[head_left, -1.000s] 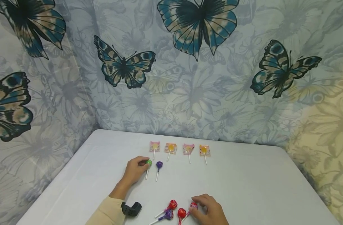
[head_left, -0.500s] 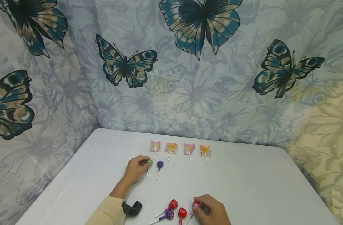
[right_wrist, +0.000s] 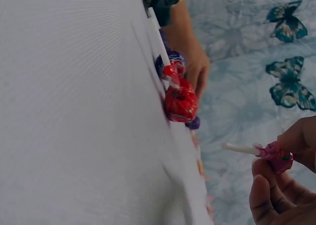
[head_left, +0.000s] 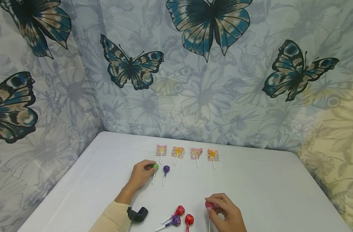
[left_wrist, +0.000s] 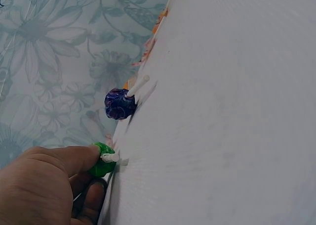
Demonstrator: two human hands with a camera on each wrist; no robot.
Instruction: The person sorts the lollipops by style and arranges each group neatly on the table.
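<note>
My left hand point(head_left: 141, 175) pinches the round head of a green lollipop point(left_wrist: 103, 160), whose white stick points toward me on the table. Just right of it lies a purple lollipop point(head_left: 166, 169), touched by neither hand. Between the thumb and fingers of my right hand point(head_left: 227, 212) is a pink-red lollipop point(right_wrist: 279, 157); in the right wrist view it is held off the table, its white stick sticking out. To the left of that hand, a red lollipop point(head_left: 189, 219), another red lollipop point(head_left: 180, 210) and a purple lollipop point(head_left: 175, 221) lie near the front.
Along the back of the white table point(head_left: 266, 180) runs a row of flat lollipops in clear wrappers, from a pink one point(head_left: 161, 150) to an orange one point(head_left: 213, 154). A butterfly-print cloth point(head_left: 193, 106) hangs behind. A black band point(head_left: 137, 215) is on the left wrist.
My right hand has lifted the pink-red lollipop and carried it right and slightly forward, away from the front pile. My left hand stays at the green lollipop.
</note>
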